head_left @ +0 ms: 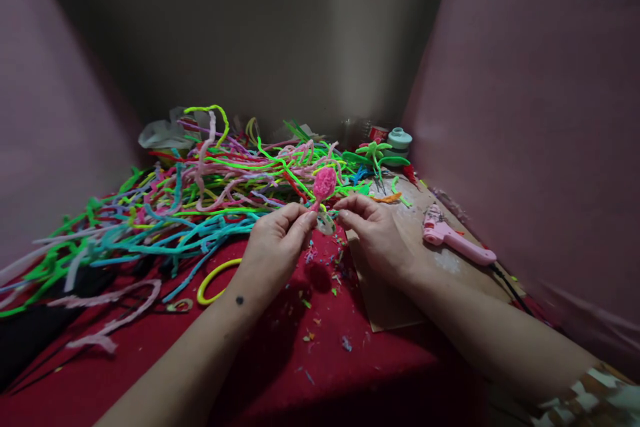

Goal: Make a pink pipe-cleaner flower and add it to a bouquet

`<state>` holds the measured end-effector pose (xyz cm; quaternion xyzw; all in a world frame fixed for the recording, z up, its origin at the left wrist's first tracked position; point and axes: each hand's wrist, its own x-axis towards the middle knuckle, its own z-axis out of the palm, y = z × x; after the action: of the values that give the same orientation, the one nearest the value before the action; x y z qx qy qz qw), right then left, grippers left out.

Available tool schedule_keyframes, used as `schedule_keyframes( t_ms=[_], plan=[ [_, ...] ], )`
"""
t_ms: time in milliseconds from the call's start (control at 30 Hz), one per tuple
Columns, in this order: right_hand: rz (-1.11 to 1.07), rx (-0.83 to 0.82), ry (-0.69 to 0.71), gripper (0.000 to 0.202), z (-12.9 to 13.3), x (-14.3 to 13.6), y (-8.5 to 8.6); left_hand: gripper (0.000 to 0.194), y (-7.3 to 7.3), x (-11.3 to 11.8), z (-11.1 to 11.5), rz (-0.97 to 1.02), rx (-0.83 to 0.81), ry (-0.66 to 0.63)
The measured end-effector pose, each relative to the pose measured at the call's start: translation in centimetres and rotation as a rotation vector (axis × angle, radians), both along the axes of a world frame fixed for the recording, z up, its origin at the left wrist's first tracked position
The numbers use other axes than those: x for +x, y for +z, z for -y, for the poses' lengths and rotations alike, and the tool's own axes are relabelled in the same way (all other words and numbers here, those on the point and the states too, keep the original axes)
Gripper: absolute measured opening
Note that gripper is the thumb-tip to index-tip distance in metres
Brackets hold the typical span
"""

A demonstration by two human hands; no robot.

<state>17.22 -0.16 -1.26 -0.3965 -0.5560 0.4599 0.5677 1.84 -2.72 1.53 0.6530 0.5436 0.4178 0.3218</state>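
Note:
Between its thumb and fingertips, my left hand pinches the stem of a pink pipe-cleaner bud. The rounded fuzzy head points up and away from me. My right hand is just right of it, thumb and index finger brought close together; whatever lies between those fingertips is too small to make out. Behind both hands spreads a large tangled heap of pipe cleaners in green, pink, turquoise, yellow and other colours. Small coloured fibre scraps are scattered on the red cloth below the hands.
On a cardboard sheet at the right lies a pink glue gun with a black cord. A yellow ring rests on the red tablecloth at the left. Toward the back stands a light blue-lidded jar.

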Motion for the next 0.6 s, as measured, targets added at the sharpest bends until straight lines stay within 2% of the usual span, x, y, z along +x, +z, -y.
schedule_keyframes(
  t_ms=[100,300,433,600],
  plan=[
    [-0.048,0.014,0.059,0.009,0.5,-0.2,0.5,0.023,-0.1,0.0,0.0,-0.002,0.007,-0.018],
    [-0.153,-0.077,0.341,0.012,1.1,-0.5,0.8,0.025,-0.7,0.1,-0.2,-0.028,0.049,-0.063],
    [-0.201,-0.115,0.382,0.014,0.5,-0.5,0.0,0.023,-0.6,0.2,-0.2,-0.03,0.05,-0.082],
    [-0.208,-0.074,0.383,0.015,0.0,-0.5,-0.8,0.023,-0.5,0.2,-0.1,-0.075,0.061,-0.088]
  ],
)
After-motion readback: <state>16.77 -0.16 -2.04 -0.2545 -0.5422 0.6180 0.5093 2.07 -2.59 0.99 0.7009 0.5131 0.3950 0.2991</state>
